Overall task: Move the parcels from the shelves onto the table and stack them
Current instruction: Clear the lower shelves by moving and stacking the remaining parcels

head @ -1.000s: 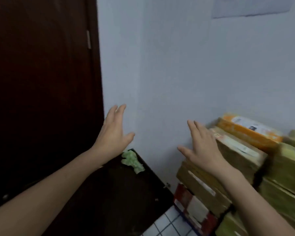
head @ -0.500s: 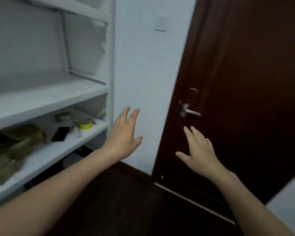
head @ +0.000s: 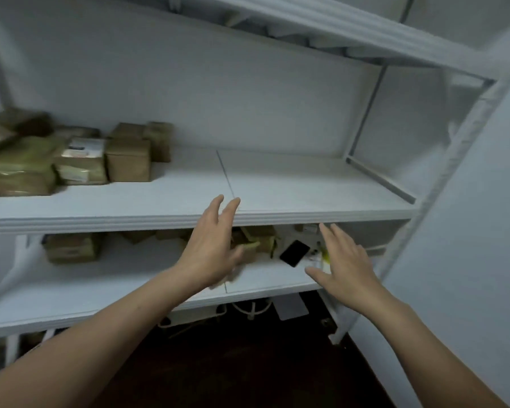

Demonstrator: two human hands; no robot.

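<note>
Two bare forearms stretched toward a white rack, and neither hand held anything. The left hand (head: 209,254) hung flat with its fingers straight and spread, the fingertips crossing the front edge of the middle shelf (head: 292,184). The right hand (head: 345,266) was equally wide and empty, just below that edge and further right. Directly beneath the middle shelf, on the lower board (head: 86,293), a few small parcels (head: 259,235) sat close behind the left hand, partly hidden by it. A dark phone (head: 295,253) lay between the two hands, and a taped box (head: 71,247) sat well off to the left. On the middle shelf itself the right half was bare. The main row of parcels (head: 80,160) was pushed toward its left rear, ending in a brown box (head: 128,163). That row ran lengthwise along the shelf, up and to the left of both hands, so the left hand looked the nearer one to lead any reach. The right would have had to cross the whole bare stretch to help. No table showed in the view.
</note>
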